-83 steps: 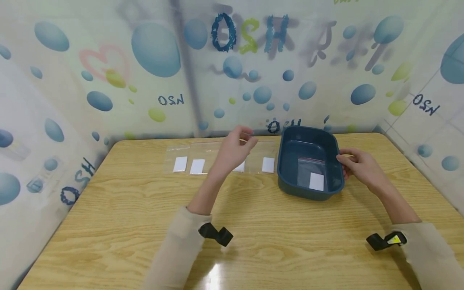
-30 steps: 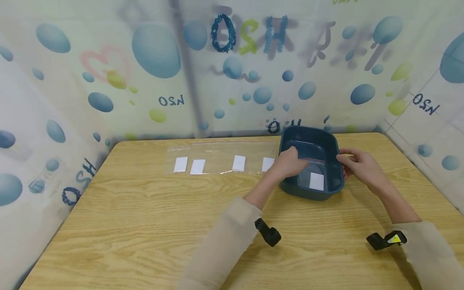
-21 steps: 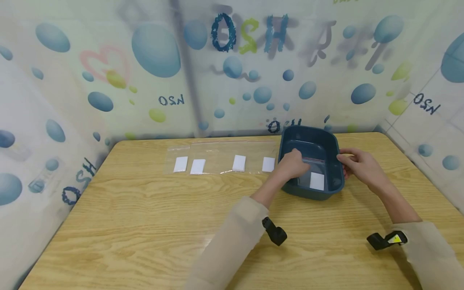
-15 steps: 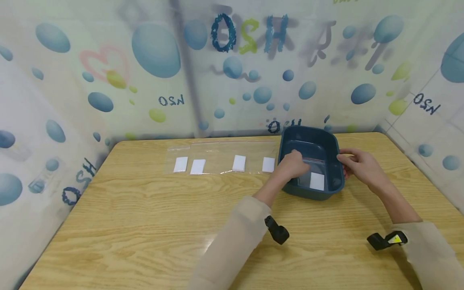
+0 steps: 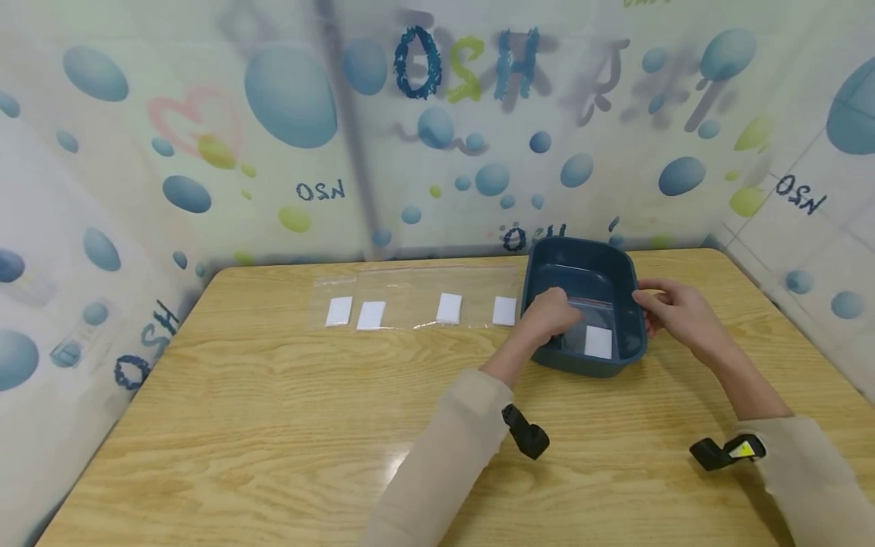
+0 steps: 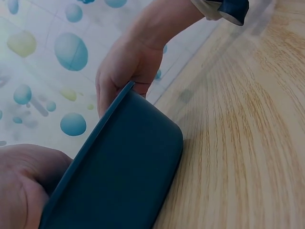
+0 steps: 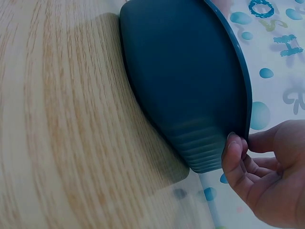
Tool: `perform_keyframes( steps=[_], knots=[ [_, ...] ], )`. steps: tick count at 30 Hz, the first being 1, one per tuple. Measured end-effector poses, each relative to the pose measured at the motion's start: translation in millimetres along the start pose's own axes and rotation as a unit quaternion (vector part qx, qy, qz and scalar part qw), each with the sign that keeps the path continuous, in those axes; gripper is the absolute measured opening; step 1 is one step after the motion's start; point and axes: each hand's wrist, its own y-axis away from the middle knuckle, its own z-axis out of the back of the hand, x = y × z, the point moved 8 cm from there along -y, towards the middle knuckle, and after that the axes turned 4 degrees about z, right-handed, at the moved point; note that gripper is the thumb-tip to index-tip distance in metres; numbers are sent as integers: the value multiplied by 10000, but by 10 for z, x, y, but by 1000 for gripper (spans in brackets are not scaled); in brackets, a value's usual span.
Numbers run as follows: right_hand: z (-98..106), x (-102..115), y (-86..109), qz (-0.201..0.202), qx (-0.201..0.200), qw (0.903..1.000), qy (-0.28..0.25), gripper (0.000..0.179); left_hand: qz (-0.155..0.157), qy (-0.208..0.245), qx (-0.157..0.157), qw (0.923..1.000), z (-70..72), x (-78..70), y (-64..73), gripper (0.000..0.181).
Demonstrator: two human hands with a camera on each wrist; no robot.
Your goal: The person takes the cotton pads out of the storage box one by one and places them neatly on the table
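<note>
A dark blue plastic bin stands at the back right of the table. Inside it lies a clear zip bag with a white card in its lower corner. My left hand reaches over the bin's left wall, with its fingertips down inside and hidden, so whether they hold anything cannot be told. My right hand pinches the right rim, thumb on top and fingers curled against the outside, as the right wrist view shows at the hand. Left of the bin, several clear zip bags lie in a row, each with a white card.
The wood-grain table spreads out in front of the bin and bags. A patterned curtain with blue bubbles rises along the table's back edge and both sides. Black wrist cameras sit on both sleeves.
My left hand has moved from above the row of bags rightward into the bin, then sunk slightly nearer to me. The right hand keeps its hold on the rim.
</note>
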Motion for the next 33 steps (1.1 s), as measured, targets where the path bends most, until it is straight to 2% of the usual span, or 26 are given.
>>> perform_keyframes(
  steps=[6,10,14,19,24,30,33],
  knots=[
    [-3,-13,-7,-63,29,10000,12,57,109,58,-8,9999,-14,15,-13,51],
    [-3,-6,-4,-31,21,10000,-12,57,50,-18,15,10000,-25,9,-17,50],
    [-1,-1,-3,14,17,10000,-32,56,18,-110,10,9999,-29,-4,-19,44],
    [4,-1,-3,53,-1,10000,2,56,-2,36,-34,10000,-19,-15,-12,37],
    [4,-10,-6,30,14,10000,-50,57,10,-102,-351,9993,16,-25,-4,28],
    [5,-21,-9,17,36,10000,-61,57,-21,-466,-705,9964,45,-48,12,44],
    [2,-20,-9,9,56,10000,-68,58,-120,-518,-856,9949,64,-58,34,43]
  ],
)
